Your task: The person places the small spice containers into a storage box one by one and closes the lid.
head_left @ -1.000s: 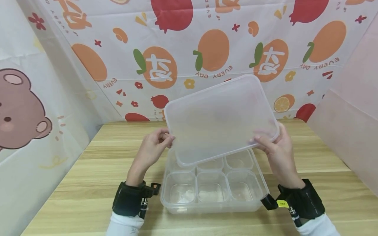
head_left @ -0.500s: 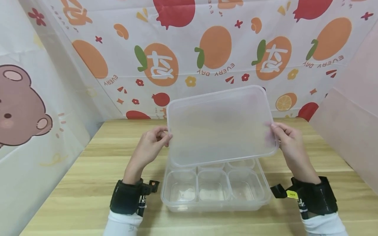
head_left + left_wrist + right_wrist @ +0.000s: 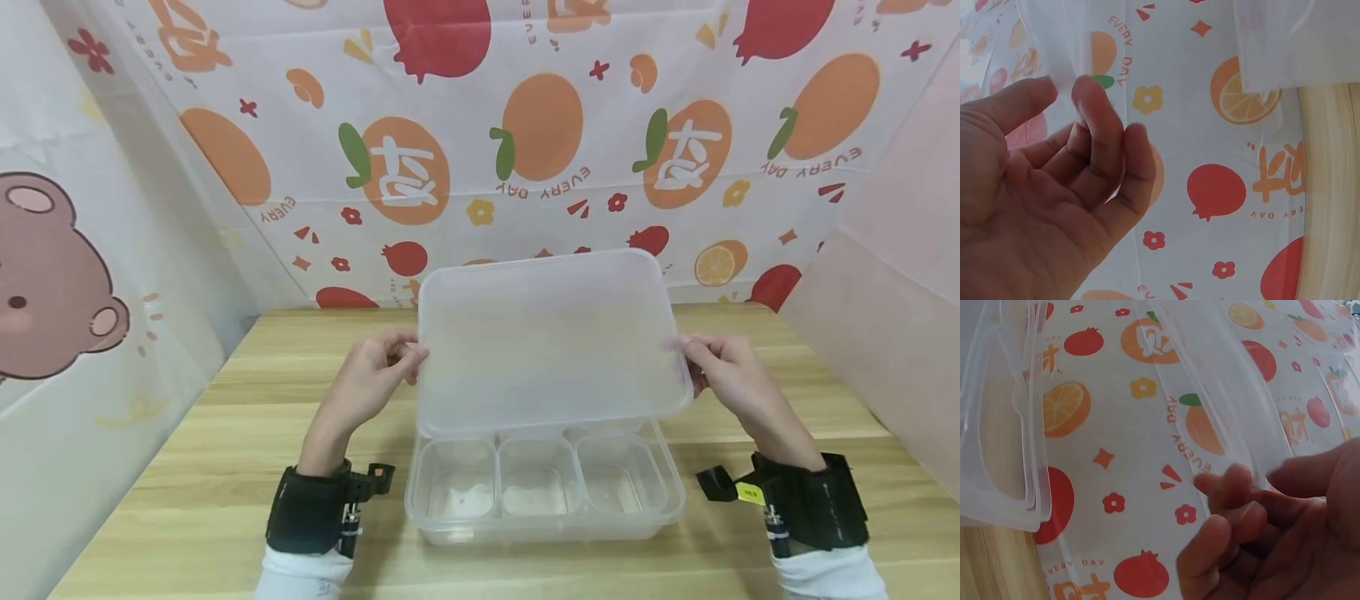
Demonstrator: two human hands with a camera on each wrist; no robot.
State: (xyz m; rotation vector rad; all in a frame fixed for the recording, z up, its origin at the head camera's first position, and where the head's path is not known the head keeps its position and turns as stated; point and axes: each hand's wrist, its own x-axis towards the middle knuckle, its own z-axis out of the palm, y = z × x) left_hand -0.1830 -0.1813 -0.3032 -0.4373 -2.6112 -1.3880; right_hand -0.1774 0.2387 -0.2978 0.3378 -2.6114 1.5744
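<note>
A frosted, translucent rectangular lid (image 3: 551, 342) is held up at a slant over the back part of a clear plastic box (image 3: 540, 532). Inside the box sit several small clear compartment tubs (image 3: 537, 477); the back row is mostly hidden behind the lid. My left hand (image 3: 375, 367) pinches the lid's left edge between thumb and fingers, as the left wrist view also shows. On the opposite side my right hand (image 3: 731, 375) pinches the right edge, thumb on the near face. In the right wrist view, the lid's edge (image 3: 1235, 394) runs down into the right fingertips.
The box stands on a wood-grain table (image 3: 225, 467). Behind it hangs a white cloth (image 3: 480, 167) printed with fruit, and a bear-print cloth (image 3: 52, 275) is at the left. Both wrists wear black camera straps (image 3: 307, 510).
The lid has come down and levelled from a stronger sideways tilt, covering more of the back tubs. My right hand has shifted its grip from the lower right corner to the right edge.
</note>
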